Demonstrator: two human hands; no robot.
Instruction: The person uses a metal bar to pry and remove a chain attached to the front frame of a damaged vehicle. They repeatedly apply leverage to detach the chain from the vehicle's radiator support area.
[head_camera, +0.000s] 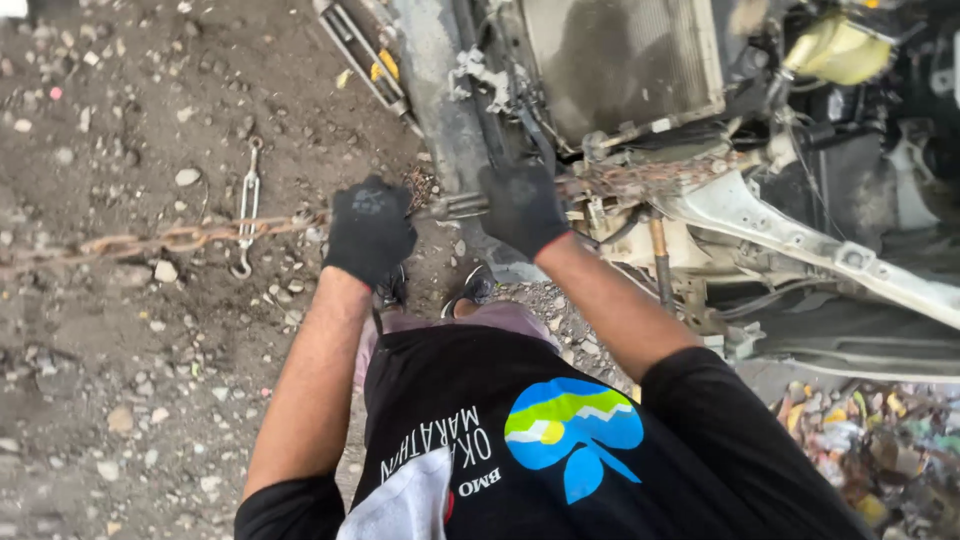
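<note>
A rusty brown steel chain (180, 238) runs taut from the left edge of the view across the dirt and gravel ground (110, 400) to a grey metal tensioning tool (455, 206) that bridges the gap between the two hands. The left hand (368, 228), in a black work glove, is closed in a fist at the chain's near end, where chain and tool meet. The right hand (520, 205), also in a black glove, is clamped around the tool's other end, just beside the stripped front of a wrecked white car (760, 215). Beyond the right hand a second rusty length of chain (640, 178) continues along the car's bent frame. Both bare forearms reach forward and down from black short sleeves, elbows slightly bent, the hands near each other but apart. A loose silver turnbuckle with hooked ends (247, 205) lies on the ground across the chain, well left of the left hand. A yellowish plastic reservoir (838, 50) sits in the car's open engine bay.
</note>
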